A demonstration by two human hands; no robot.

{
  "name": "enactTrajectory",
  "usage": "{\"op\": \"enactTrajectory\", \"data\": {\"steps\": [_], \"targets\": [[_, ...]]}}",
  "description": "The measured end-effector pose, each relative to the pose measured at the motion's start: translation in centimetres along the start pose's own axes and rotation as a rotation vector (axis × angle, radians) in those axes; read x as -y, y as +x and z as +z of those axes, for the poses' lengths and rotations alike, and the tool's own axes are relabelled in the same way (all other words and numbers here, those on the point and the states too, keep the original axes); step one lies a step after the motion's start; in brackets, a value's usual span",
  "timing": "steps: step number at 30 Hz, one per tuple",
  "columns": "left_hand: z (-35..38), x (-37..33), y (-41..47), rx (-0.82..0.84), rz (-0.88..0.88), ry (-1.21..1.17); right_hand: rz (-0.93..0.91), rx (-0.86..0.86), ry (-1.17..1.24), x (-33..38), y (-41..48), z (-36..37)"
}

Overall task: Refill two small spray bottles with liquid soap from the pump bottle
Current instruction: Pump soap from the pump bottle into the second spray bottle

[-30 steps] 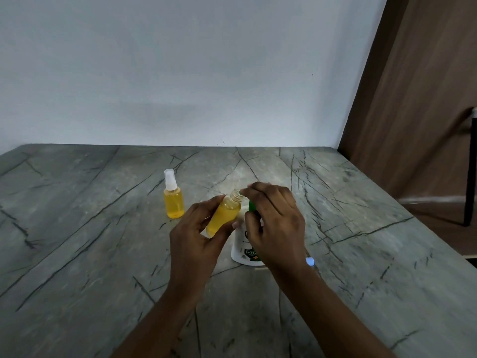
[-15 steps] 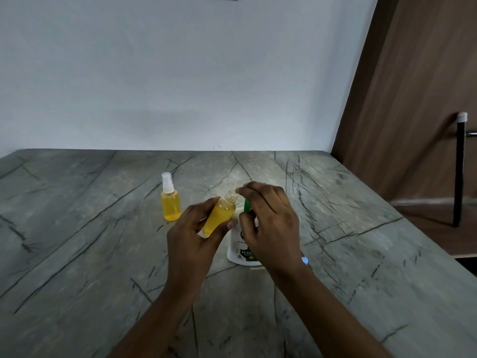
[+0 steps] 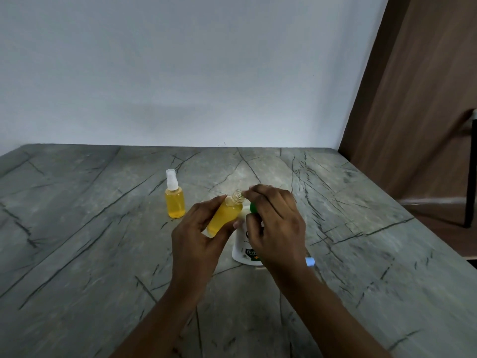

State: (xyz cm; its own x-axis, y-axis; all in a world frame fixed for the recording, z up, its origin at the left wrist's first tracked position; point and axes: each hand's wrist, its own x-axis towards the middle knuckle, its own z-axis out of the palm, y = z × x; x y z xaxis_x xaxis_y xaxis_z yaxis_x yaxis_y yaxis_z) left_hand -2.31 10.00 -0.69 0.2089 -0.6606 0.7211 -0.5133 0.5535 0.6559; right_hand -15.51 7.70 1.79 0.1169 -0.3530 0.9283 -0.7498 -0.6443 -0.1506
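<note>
The left hand (image 3: pixel 198 239) holds the open spray bottle (image 3: pixel 224 217) above the middle of the surface (image 3: pixel 85 254). Its fingers and thumb are wrapped round the lower body. The bottle is tilted, with its threaded neck pointing up and to the right. It carries no sprayer top and is filled with yellow liquid nearly to the shoulder.

The pump bottle (image 3: pixel 242 250) stands upright on the surface just right of the open spray bottle. Its body is white with a dark label. The right hand (image 3: pixel 277 228) covers its upper part. The fingers are curled down over the green pump head (image 3: pixel 253 208), and the thumb lies against the neck below it. The index fingertip sits next to the open bottle's mouth. The hand hides the spout, so contact between spout and mouth cannot be confirmed.

The capped spray bottle (image 3: pixel 175 200) stands upright, apart from both hands, to their left and nearer the far edge. It has a white sprayer top and is full of yellow liquid.

A small pale blue item (image 3: pixel 310 261) lies on the surface beside the right wrist. It is partly hidden.
</note>
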Motion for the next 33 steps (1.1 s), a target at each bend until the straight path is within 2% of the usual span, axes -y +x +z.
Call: {"op": "enactTrajectory", "data": {"steps": [12, 33], "targets": [[0.04, 0.08, 0.00, 0.003, -0.010, -0.024, 0.019, 0.052, -0.020, 0.05, 0.67, -0.46], [-0.03, -0.16, 0.08, -0.001, -0.009, 0.000, 0.010, 0.028, -0.008, -0.03, 0.21, -0.17]]}}
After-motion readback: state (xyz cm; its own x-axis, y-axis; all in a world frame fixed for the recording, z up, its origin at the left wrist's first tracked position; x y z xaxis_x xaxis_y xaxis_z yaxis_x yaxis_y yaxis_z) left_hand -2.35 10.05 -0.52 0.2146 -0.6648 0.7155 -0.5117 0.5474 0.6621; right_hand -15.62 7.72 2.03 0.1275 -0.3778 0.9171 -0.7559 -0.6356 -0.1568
